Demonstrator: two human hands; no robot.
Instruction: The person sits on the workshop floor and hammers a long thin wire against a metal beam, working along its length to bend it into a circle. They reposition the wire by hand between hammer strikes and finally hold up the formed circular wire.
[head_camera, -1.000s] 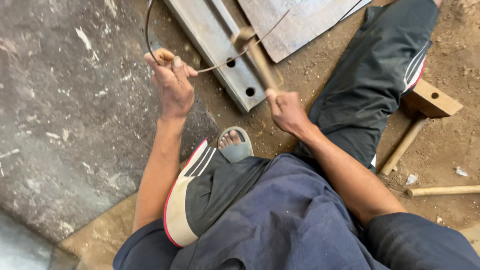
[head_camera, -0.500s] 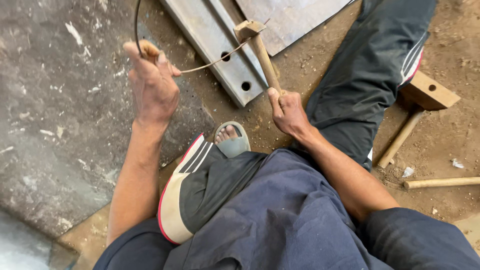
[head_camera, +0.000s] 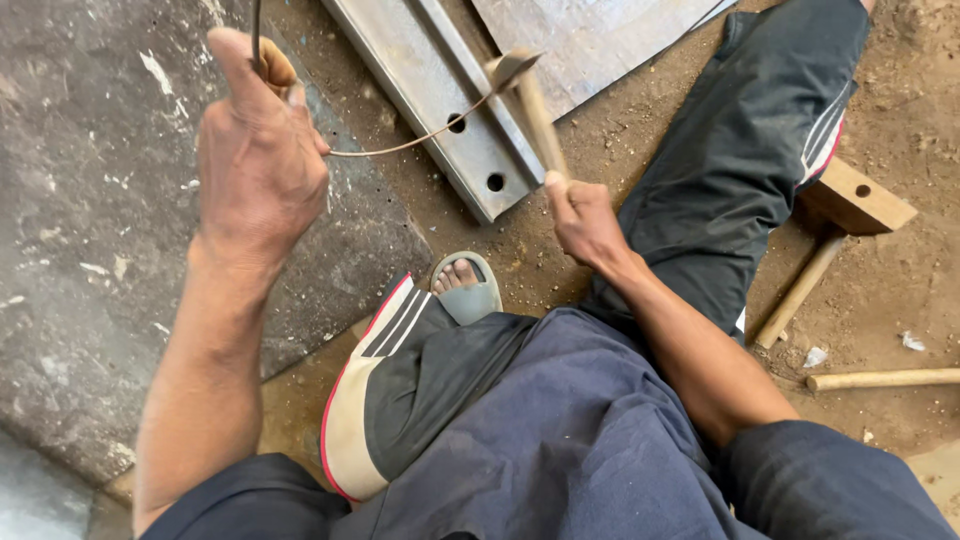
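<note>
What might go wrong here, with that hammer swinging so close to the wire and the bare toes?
The hammer is raised in the right hand over the metal channel. A glancing blow might make the thin wire spring or whip toward the left hand that grips it. The fingers holding the wire sit fairly near the striking spot. The sandalled foot has bare toes close to the channel's end, so a slipped hammer may hit them.

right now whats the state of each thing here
left hand: raised, gripping the wire
wire: bent, end on the channel
right hand: gripping the hammer handle
hammer: lifted, blurred
steel channel: flat on the ground
wooden mallet: lying on dirt, unheld
</note>
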